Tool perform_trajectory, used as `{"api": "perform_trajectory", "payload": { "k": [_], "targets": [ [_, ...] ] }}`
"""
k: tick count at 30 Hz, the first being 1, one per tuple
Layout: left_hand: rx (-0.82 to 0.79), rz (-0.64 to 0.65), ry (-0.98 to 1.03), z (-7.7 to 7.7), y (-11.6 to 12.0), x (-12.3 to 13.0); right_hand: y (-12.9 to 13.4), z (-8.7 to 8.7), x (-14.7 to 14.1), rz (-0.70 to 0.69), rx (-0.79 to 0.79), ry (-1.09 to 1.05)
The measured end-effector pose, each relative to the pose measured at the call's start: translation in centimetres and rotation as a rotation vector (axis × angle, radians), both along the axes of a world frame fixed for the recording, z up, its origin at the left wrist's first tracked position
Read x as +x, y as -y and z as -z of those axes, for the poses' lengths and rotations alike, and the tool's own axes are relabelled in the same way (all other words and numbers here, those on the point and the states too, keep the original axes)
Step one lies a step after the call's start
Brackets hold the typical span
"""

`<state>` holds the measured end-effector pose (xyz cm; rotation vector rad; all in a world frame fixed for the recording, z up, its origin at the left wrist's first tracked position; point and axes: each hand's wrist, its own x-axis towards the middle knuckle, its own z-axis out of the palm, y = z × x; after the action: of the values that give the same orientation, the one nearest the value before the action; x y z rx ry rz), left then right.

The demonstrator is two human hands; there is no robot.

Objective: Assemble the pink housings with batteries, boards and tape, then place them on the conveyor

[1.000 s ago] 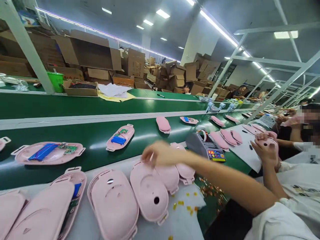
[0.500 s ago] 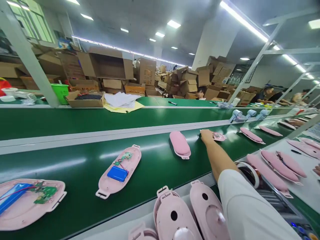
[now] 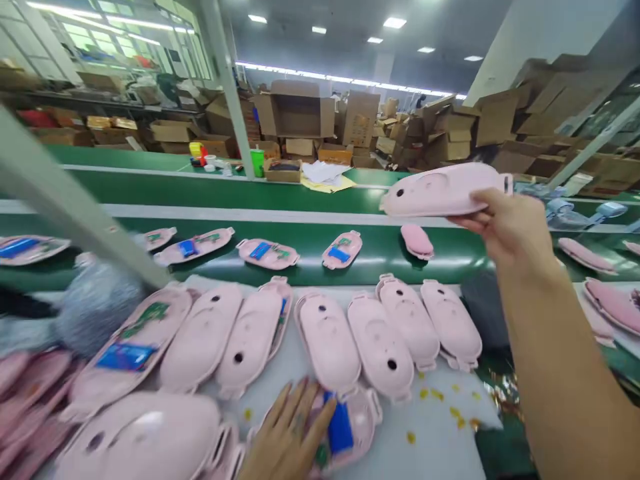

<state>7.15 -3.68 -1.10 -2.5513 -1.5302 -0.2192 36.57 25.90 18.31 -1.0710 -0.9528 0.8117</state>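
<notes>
In the head view, my right hand (image 3: 510, 223) grips a pink plastic shell (image 3: 445, 190) by its right end, raised above the green belt. The shell's smooth outer face with a round dark hole is toward me. My left hand (image 3: 293, 427) rests with fingers spread on an open pink shell half holding a blue battery pack (image 3: 340, 427) and a green circuit board, partly hidden under the hand. Beyond the left hand lie several pink shells, among them one with a round hole (image 3: 327, 343). A large pink shell (image 3: 145, 433) lies to its left.
The green belt (image 3: 305, 273) carries open shells with blue batteries (image 3: 260, 250) and a padded pink piece (image 3: 417, 241). A metal post (image 3: 100, 213) slants across the left. Yellow bits (image 3: 410, 437) dot the white worktop. A clear plastic bag (image 3: 100, 307) stands at left.
The view has turned left. My right hand, earlier reaching to a shell on the belt, now holds a pink shell up in the air. My left hand has come into view on the worktop.
</notes>
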Motion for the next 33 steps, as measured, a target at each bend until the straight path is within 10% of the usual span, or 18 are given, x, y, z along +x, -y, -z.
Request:
{"api": "perform_trajectory", "payload": {
  "k": [6, 11, 16, 22, 28, 33],
  "targets": [
    [0.262, -0.004, 0.401, -4.6, 5.5, -1.7, 24.1, 12.4, -6.9, -0.32, -0.452, -0.291],
    [-0.052, -0.042, 0.282, -4.1, 4.2, -1.1, 28.7, 17.4, -8.3, -0.502, -0.647, -0.236],
    [-0.207, -0.104, 0.259, -4.0, 1.1, 0.7, 27.9, 18.6, -7.6, -0.558, -0.697, 0.252],
    [-0.297, -0.058, 0.176, -5.1, 1.0, 0.2, 26.1, 16.5, -4.7, -0.242, -0.523, 1.012],
    [-0.388, -0.086, 0.159, -4.7, 0.3, -0.3, 11.3, 9.2, -8.2, -0.109, -0.354, 1.117],
    [-0.442, -0.106, 0.19, -4.5, 0.3, -0.4, -1.0, 9.4, -14.0, -0.132, -0.502, 1.087]
  ]
}}
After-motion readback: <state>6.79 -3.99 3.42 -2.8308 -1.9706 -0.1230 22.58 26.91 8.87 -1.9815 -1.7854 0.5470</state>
